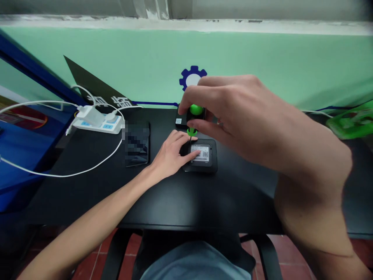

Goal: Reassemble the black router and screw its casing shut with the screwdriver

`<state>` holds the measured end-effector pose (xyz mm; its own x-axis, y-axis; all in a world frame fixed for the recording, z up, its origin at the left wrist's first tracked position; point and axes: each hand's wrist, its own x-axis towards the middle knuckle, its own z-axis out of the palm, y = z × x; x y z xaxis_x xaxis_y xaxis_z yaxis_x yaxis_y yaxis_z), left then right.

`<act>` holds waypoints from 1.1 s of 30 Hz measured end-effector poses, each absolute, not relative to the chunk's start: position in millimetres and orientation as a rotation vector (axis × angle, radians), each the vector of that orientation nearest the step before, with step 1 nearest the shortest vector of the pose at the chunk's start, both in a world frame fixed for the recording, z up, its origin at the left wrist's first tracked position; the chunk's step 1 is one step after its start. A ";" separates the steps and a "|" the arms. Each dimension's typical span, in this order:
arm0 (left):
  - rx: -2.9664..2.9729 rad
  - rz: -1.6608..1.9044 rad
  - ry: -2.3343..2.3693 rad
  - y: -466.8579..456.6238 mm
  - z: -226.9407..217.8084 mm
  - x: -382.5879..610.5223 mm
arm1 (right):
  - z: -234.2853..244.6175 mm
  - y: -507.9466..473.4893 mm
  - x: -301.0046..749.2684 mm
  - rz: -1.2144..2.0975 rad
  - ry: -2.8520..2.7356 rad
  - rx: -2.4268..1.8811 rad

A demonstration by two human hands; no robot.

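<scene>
My right hand (215, 105) grips a screwdriver (192, 131) with a green and black handle, held upright with its shaft pointing down. Below it, a flat black rectangular device (214, 155) lies on the table with a white printed label (205, 154) facing up. The screwdriver's tip is near the device's upper left corner; my left fingers partly hide whether it touches. My left hand (171, 149) rests spread on the device's left side, thumb stretched over the label and fingers near the far edge. Behind, a black box (181, 121) with a small code sticker is partly covered by my right hand.
A dark phone-like slab (136, 146) lies on the black table (180, 202), left of my left hand. Further left is a white power strip (99, 123) with a charger (91, 115) and trailing white cables (64, 175). A green object (351, 121) stands at the right.
</scene>
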<state>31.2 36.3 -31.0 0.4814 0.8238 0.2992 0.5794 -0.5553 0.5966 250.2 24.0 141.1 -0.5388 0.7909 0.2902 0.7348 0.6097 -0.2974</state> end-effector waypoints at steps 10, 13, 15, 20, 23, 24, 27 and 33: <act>2.326 0.790 1.154 35.8 -29.1 30.8 | 144.9 28.8 251.3 0.094 -2.602 -1.125; 2.339 0.789 1.168 36.4 -31.9 29.2 | 146.8 29.4 253.8 0.082 -2.626 -1.053; 2.355 0.794 1.177 36.8 -33.9 28.3 | 148.5 27.9 255.1 0.094 -2.632 -1.035; 2.364 0.786 1.183 37.4 -36.0 27.6 | 151.3 24.5 255.0 0.105 -2.652 -1.057; 2.367 0.781 1.190 37.6 -35.7 27.7 | 151.2 24.8 253.7 0.076 -2.661 -1.058; 2.368 0.778 1.187 37.6 -35.5 27.8 | 150.9 25.2 253.4 0.069 -2.660 -1.062; 2.364 0.777 1.173 37.4 -34.8 27.9 | 149.7 26.3 253.4 0.052 -2.644 -1.074; 2.360 0.779 1.174 36.5 -33.7 28.6 | 146.8 28.0 253.7 0.057 -2.618 -1.115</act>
<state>28.6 36.5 -33.7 0.4947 0.8138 0.3049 0.5968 -0.5732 0.5616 253.7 28.0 146.8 -0.6565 0.7109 0.2523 0.6993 0.6989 -0.1498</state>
